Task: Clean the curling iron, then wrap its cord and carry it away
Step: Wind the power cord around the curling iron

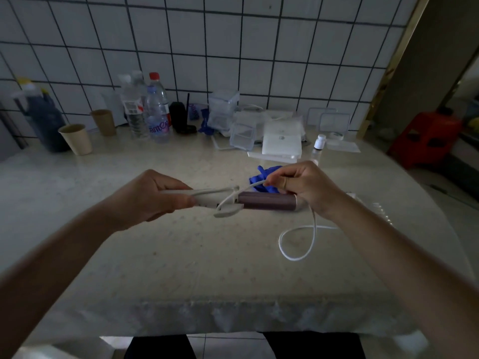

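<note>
- The tiled wall (259, 47), white squares with dark grout, rises behind the far edge of the table
- The table (181, 255) is covered with a pale, faintly patterned cloth that hangs over its near edge
- A red stool (425, 136) stands on the floor beyond the table's far right corner
- The left hand (155, 195) has its fingers and thumb curled round the white handle of the curling iron (267, 200), gripping it
- The right hand (308, 187) pinches the cord (314, 230) between thumb and forefinger, its other fingers curled in; the tip of the barrel sits against this hand
- The curling iron is held level above the middle of the table, purple barrel pointing right, with its white clamp lever standing away from the barrel
- The white cord runs from the joint between handle and barrel up to the right hand's pinch, then drops below that hand into a loose loop lying on the cloth towards the right edge
- Water bottles (156, 112) stand together at the far edge, left of centre
- Clear plastic boxes (242, 137) are piled at the far edge, right of centre
- Two paper cups (76, 139) stand near the far left corner
- A crumpled blue glove (261, 174) lies on the cloth just behind the barrel
- A small white-capped bottle (320, 142) stands right of the boxes
</note>
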Action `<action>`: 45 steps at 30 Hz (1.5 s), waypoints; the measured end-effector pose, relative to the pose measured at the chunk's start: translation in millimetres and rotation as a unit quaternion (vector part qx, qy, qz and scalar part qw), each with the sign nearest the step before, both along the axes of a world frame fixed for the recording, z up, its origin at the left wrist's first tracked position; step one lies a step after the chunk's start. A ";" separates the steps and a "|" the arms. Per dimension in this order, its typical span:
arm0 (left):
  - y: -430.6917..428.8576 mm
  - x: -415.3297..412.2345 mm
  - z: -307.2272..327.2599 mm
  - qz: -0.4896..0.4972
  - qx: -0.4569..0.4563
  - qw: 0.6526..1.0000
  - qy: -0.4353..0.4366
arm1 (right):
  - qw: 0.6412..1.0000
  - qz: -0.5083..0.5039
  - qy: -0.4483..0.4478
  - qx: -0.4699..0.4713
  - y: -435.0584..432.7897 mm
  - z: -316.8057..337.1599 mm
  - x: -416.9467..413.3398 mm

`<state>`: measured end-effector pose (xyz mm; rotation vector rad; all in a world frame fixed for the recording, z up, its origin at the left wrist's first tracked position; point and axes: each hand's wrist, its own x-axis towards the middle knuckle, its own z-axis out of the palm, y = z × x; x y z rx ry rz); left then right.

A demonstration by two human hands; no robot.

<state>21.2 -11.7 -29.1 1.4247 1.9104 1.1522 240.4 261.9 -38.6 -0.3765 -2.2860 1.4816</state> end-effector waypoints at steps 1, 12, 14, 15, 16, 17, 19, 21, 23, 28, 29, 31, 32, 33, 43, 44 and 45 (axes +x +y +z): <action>-2.1 -2.9 -2.9 -0.008 0.003 0.999 -0.034 | 0.998 0.004 -0.015 -0.057 2.4 -2.2 2.3; 20.5 12.4 -15.4 0.108 0.011 0.991 0.079 | 0.983 0.061 -0.100 0.144 -77.0 -21.7 2.1; 16.9 8.3 -14.9 0.089 -0.028 0.984 0.153 | 0.974 0.076 -0.113 0.181 -70.5 -1.0 11.8; 13.9 5.9 -14.2 0.077 -0.046 0.980 0.175 | 0.969 0.072 -0.125 0.200 -66.0 10.3 15.9; 10.5 3.8 -13.9 0.063 -0.060 0.977 0.193 | 0.966 0.066 -0.127 0.216 -59.0 18.4 18.7; 6.6 2.7 -14.1 0.044 -0.070 0.975 0.204 | 0.966 0.060 -0.121 0.222 -52.9 26.1 20.0; -3.0 1.4 -13.2 0.001 -0.083 0.980 0.180 | 0.968 0.063 -0.091 0.224 -40.4 36.1 15.4; -12.3 1.7 -9.8 -0.032 -0.085 0.987 0.132 | 0.979 0.060 -0.063 0.183 -26.4 39.0 8.2; -17.9 -0.5 -6.5 -0.048 -0.049 0.996 0.062 | 0.994 0.056 -0.041 0.088 -12.5 32.9 3.2; -17.6 -12.4 -3.8 -0.026 0.072 0.987 -0.140 | 0.995 0.042 -0.090 0.011 -24.3 -11.7 0.6; -14.0 -10.5 -5.0 0.010 0.075 0.985 -0.156 | 0.992 0.046 -0.113 0.033 -33.8 -16.8 0.4; -5.9 -5.4 -7.5 0.090 0.081 0.982 -0.146 | 0.983 0.065 -0.147 0.089 -52.2 -25.8 0.5; -2.3 -3.0 -8.7 0.128 0.076 0.984 -0.097 | 0.977 0.073 -0.158 0.122 -58.9 -27.1 2.5; -0.2 -1.3 -8.8 0.159 0.054 0.986 -0.015 | 0.973 0.084 -0.160 0.142 -63.9 -25.9 4.7; -23.7 -16.6 -6.4 -0.051 -0.065 0.996 -0.015 | 0.986 0.017 -0.028 0.165 -26.0 28.8 -11.2; -25.4 -18.5 -6.4 -0.071 -0.041 0.994 -0.074 | 0.990 0.009 -0.048 0.134 -22.0 18.1 -13.0; -26.1 -18.8 -6.4 -0.080 -0.009 0.988 -0.128 | 0.992 -0.001 -0.072 0.103 -19.8 6.3 -13.8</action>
